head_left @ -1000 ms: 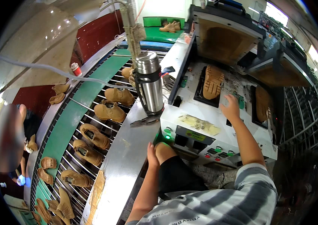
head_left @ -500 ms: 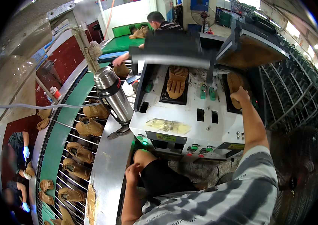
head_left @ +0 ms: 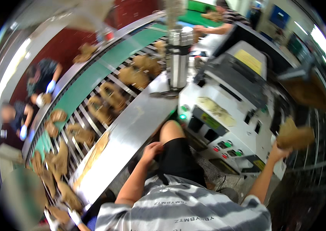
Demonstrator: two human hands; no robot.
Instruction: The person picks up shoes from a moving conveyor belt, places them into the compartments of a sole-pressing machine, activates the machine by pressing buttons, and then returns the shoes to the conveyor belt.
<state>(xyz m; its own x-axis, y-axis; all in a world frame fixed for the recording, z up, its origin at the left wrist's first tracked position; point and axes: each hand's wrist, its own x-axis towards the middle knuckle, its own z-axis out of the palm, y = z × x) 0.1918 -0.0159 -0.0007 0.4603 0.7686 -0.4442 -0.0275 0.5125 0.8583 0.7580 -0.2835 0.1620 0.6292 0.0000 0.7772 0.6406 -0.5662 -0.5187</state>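
Note:
My right hand (head_left: 280, 152) is closed round a tan boot (head_left: 296, 134), held up off the right side of the white press machine (head_left: 243, 133). Motion blurs the boot's outline. My left hand (head_left: 152, 150) is bent in a loose fist beside my bare knee, with nothing visible in it. On the machine's left station the dark lid (head_left: 240, 71) lies lowered, hiding what is under it. The right station's lid (head_left: 305, 90) stands raised.
Left of me a metal ledge (head_left: 132, 127) borders a curved roller conveyor with a green belt (head_left: 93, 69), carrying several tan boots (head_left: 111, 96). A steel flask (head_left: 178, 63) stands on the ledge. Gloved co-workers (head_left: 42, 82) work across the line; another person (head_left: 232, 19) is beyond the machine.
My right hand has lifted the boot off the right station and drawn it nearer. The left station's lid has come down over the sole. The whole view has swung to the left.

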